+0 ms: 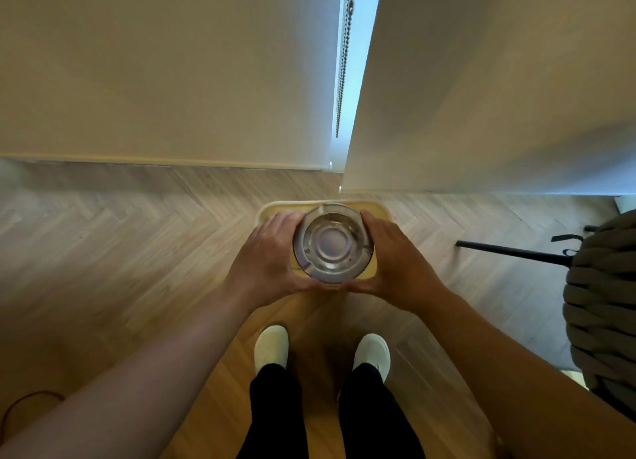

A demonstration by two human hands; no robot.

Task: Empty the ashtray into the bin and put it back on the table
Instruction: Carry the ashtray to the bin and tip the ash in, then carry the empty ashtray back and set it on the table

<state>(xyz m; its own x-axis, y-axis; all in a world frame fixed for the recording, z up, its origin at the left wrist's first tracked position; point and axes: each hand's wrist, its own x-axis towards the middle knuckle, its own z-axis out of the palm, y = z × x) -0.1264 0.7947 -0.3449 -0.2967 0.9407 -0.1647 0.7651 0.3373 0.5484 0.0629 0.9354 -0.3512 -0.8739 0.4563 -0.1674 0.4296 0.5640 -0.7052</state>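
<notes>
Ashtray (333, 243) between both hands, above the bin (272, 210).

I see pale herringbone wood floor (120, 245) across the middle of the frame, cream blinds (165, 66) filling the upper half, and a bright slit of window (358, 62) with a bead chain (344, 59) at top centre. A chunky knitted pouf (605, 307) sits at the right edge beside a dark rod (509, 250).

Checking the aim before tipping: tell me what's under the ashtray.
The yellow bin sits directly below the glass ashtray, held by left hand and right hand. Its inside is covered.
</notes>
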